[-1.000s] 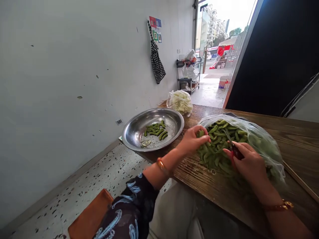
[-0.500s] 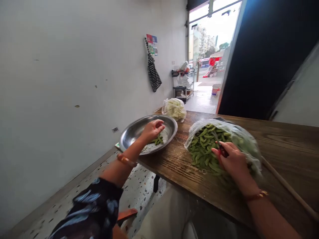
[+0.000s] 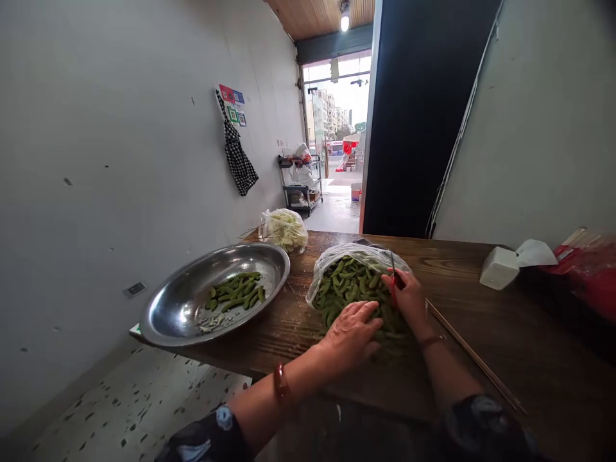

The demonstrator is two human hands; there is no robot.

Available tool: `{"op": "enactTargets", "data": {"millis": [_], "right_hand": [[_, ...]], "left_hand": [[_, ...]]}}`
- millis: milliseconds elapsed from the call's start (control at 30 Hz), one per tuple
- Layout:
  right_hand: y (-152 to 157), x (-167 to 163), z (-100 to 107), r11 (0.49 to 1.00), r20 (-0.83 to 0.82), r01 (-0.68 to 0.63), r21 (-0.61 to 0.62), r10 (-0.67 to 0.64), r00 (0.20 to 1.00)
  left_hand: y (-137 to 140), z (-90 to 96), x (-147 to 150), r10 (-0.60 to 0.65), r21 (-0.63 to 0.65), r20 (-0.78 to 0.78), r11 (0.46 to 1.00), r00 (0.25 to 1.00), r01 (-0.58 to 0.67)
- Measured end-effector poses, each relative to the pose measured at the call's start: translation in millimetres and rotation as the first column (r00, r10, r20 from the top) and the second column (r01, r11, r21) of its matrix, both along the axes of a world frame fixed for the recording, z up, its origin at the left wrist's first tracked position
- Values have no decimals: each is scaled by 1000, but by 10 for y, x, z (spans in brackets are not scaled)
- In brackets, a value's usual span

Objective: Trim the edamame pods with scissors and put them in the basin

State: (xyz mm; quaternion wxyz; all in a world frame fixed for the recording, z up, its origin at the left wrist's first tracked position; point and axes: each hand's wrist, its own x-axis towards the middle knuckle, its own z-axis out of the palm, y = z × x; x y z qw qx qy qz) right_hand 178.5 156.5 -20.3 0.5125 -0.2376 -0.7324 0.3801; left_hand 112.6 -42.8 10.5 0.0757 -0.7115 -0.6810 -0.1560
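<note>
Green edamame pods fill a clear plastic bag lying on its side with its mouth towards me. My left hand is over the near pods, fingers spread, with nothing visible in it. At the bag's right side my right hand is closed around red-handled scissors, their blades pointing up. A wide steel basin stands to the left, holding a small heap of pods and some pale trimmings.
Behind the basin sits a bag of pale vegetables. Thin wooden sticks lie on the wooden table to the right. Farther right are a tissue pack and a red bundle. A wall borders the table's left side.
My left hand has moved from above the basin to the pods at the bag. The right hand still grips the scissors. The camera view has turned right.
</note>
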Motion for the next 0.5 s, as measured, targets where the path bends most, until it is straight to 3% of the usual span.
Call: {"op": "enactTargets", "data": {"millis": [100, 233, 500], "right_hand": [[211, 82, -56, 992, -2, -1, -122, 1, 1000], [344, 160, -116, 955, -35, -43, -294, 34, 999], [389, 194, -127, 884, -188, -96, -457, 10, 982]], "left_hand": [[226, -135, 168, -27, 13, -26, 1000, 999, 28], [451, -289, 204, 30, 42, -8, 999, 1000, -30], [446, -319, -307, 9, 41, -26, 999, 1000, -8]]}}
